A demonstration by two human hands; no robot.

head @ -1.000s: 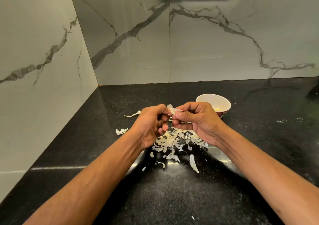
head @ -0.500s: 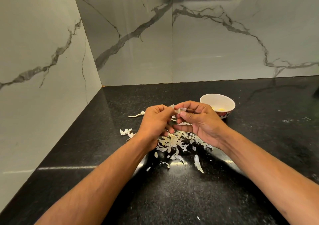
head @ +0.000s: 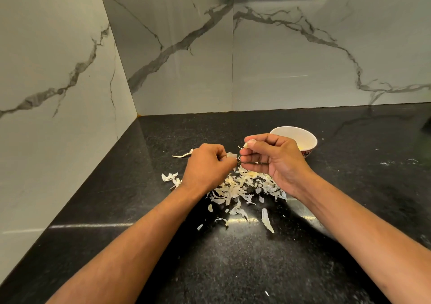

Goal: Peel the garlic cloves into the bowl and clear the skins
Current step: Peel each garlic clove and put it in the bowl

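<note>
My right hand (head: 277, 159) pinches a small garlic clove (head: 246, 144) between thumb and forefinger, just above the counter. My left hand (head: 206, 167) is curled beside it, a short gap away, and pinches a pale bit of skin (head: 232, 156) at its fingertips. Below both hands lies a pile of papery garlic skins (head: 235, 188). A white bowl (head: 311, 138) stands just behind my right hand, which hides part of it. Something yellowish shows inside the bowl.
Loose skin scraps lie left of the pile (head: 169, 177), behind my left hand (head: 182, 155) and nearer me (head: 267, 219). The black stone counter (head: 233, 264) meets marble walls at the left and back. White specks dot the counter at the right (head: 396, 162).
My hands, pressed together a second ago, have drawn slightly apart. The right hand has lifted a little with the clove, and a bit of skin stays in the left fingers.
</note>
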